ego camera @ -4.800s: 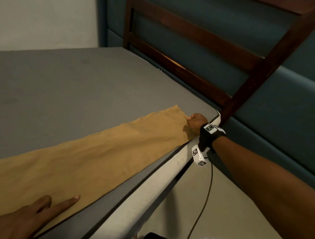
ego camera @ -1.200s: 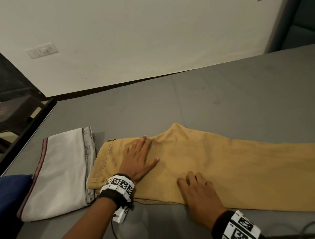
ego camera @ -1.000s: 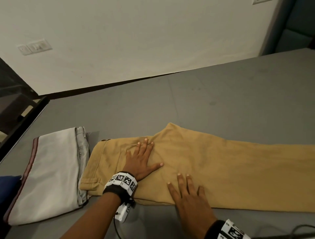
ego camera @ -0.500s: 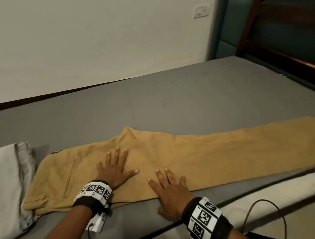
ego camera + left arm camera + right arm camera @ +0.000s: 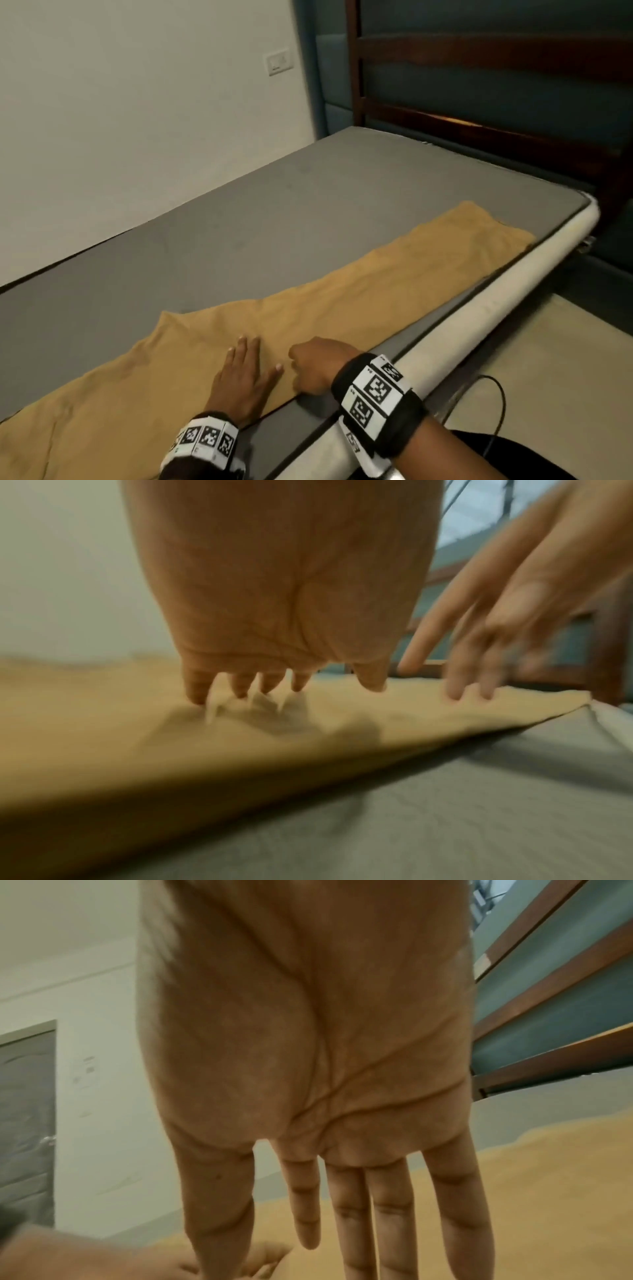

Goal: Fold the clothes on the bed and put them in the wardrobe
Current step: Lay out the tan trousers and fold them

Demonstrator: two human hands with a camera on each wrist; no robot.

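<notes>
Tan trousers (image 5: 376, 298) lie stretched along the near edge of the grey bed, legs reaching toward the headboard. My left hand (image 5: 245, 371) lies flat on them near the middle, fingers spread; in the left wrist view its fingertips (image 5: 240, 691) press into the cloth (image 5: 171, 750). My right hand (image 5: 313, 363) is just to its right, over the trousers' near edge. Its fingers (image 5: 342, 1218) hang straight down toward the cloth (image 5: 548, 1191) and hold nothing. From the left wrist it appears blurred as the right hand (image 5: 479, 653), fingertips at the fabric.
The grey mattress (image 5: 308, 205) stretches back to a white wall with a switch plate (image 5: 279, 63). A dark wooden headboard (image 5: 479, 137) stands at the right. The mattress's cream side (image 5: 496, 308) drops to the floor, where a black cable (image 5: 500, 411) loops.
Both hands slid right along the trousers, from the waist toward the legs. The right hand rose from flat to fingers pointing down. The folded white garment has left the view.
</notes>
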